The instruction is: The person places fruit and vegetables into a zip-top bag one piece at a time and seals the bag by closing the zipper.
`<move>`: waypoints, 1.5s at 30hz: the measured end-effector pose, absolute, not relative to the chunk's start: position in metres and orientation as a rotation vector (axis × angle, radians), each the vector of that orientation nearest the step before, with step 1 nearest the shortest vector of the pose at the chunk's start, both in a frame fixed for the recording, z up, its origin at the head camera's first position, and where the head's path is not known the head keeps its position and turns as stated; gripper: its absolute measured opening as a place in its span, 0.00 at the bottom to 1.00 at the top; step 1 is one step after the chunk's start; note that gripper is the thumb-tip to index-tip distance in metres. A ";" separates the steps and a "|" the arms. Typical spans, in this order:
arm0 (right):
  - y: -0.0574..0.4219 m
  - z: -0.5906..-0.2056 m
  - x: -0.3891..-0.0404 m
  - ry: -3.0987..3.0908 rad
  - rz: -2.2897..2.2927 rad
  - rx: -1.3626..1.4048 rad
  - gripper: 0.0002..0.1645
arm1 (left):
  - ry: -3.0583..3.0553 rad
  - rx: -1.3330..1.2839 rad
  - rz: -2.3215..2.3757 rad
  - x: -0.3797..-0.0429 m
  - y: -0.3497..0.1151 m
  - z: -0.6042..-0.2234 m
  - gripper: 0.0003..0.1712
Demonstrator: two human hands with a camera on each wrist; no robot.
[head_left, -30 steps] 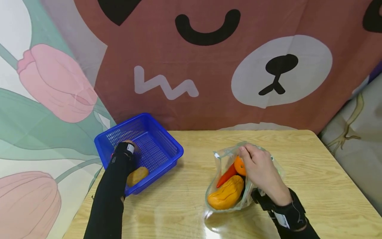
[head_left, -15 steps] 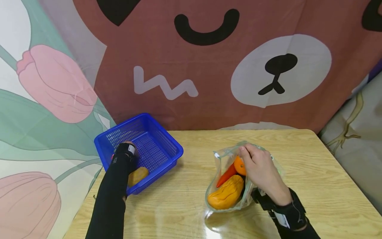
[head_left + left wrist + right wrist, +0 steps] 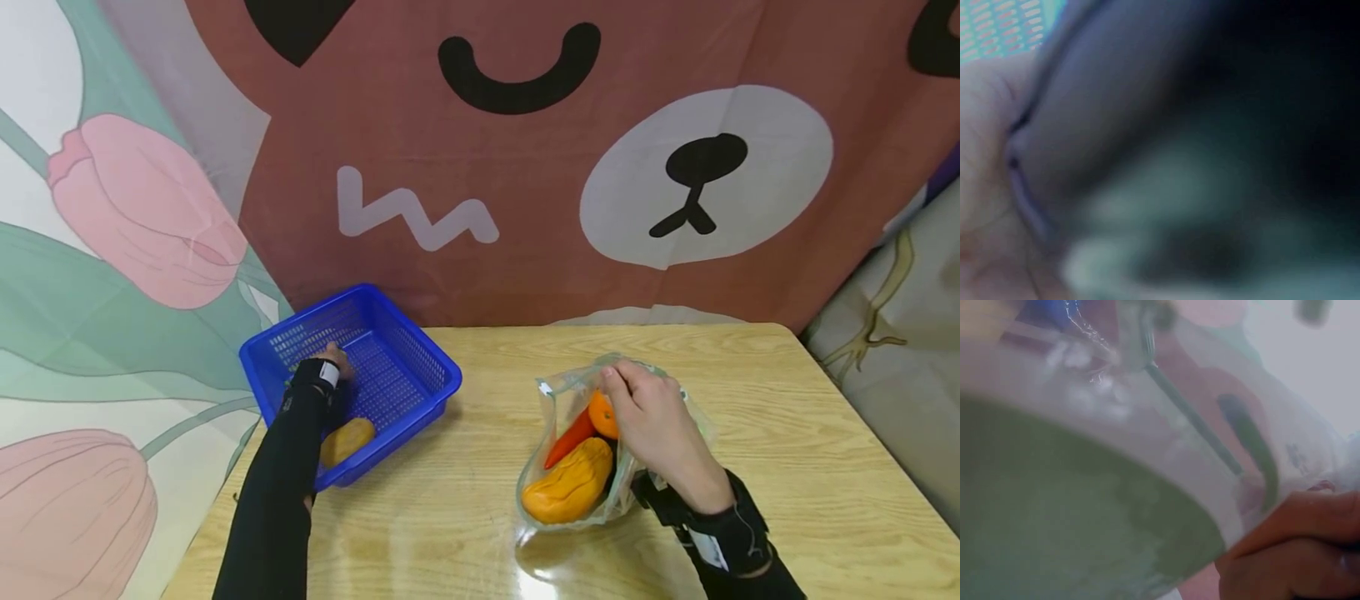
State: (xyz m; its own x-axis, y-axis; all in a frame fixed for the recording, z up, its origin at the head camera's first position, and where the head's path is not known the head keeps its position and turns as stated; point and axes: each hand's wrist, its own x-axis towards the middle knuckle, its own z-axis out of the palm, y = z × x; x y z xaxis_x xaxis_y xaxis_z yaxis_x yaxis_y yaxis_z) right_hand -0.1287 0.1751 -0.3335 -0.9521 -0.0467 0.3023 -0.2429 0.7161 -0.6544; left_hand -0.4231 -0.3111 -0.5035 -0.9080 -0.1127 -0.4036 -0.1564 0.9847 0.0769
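Observation:
My left hand (image 3: pixel 337 358) reaches down into the blue plastic basket (image 3: pixel 427 392); its fingers are mostly hidden behind the wrist. In the left wrist view part of the palm (image 3: pixel 985 156) shows beside large blurred dark and greenish shapes, so I cannot tell what it holds. A potato-like brown thing (image 3: pixel 350 442) lies at the basket's near side. My right hand (image 3: pixel 656 417) pinches the upper edge of a clear bag (image 3: pixel 558 392) with pale green trim. Inside show an orange (image 3: pixel 602 415), a long red-orange pointed vegetable (image 3: pixel 570 437), and a lumpy yellow fruit (image 3: pixel 570 483), with something dark beside it.
Both containers rest on a light wooden table (image 3: pixel 450 533), the basket left and the bag right. Behind the table hangs a cloth (image 3: pixel 465 283) with a brown bear print. A tulip-patterned cloth (image 3: pixel 97 333) covers the left side.
Inside the basket my left hand has turned slightly, so more of it shows past the wrist. A red spot beside that wrist is gone; a little green shows there now. The right hand stays still.

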 end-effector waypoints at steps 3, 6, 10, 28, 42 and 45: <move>0.175 -0.333 -0.130 -2.660 1.065 0.226 0.24 | 2.770 -0.153 0.222 -0.390 -0.288 -0.462 0.47; 0.174 -0.333 -0.130 -2.660 1.054 0.224 0.23 | 2.821 -0.142 0.356 -0.358 -0.265 -0.419 0.43; 0.174 -0.331 -0.131 -2.659 1.036 0.233 0.23 | 2.931 -0.105 0.530 -0.354 -0.260 -0.401 0.41; 0.173 -0.331 -0.130 -2.667 1.040 0.198 0.24 | 3.196 0.349 1.371 -0.340 -0.177 -0.334 0.36; 0.171 -0.332 -0.131 -2.675 1.040 0.175 0.24 | 2.895 1.181 1.432 -0.247 -0.066 -0.308 0.31; 0.171 -0.332 -0.130 -2.681 1.049 0.166 0.24 | 2.823 1.296 1.444 -0.233 -0.057 -0.304 0.31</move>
State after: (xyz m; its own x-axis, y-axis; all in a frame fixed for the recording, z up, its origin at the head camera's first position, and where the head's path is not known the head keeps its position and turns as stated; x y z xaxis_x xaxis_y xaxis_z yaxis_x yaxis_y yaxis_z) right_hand -0.1303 0.1706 -0.3316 -0.9603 -0.0127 0.2786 -0.1983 0.7334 -0.6503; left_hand -0.2326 -0.0565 -0.3037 -0.6796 0.4930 0.5433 0.7290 0.3711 0.5751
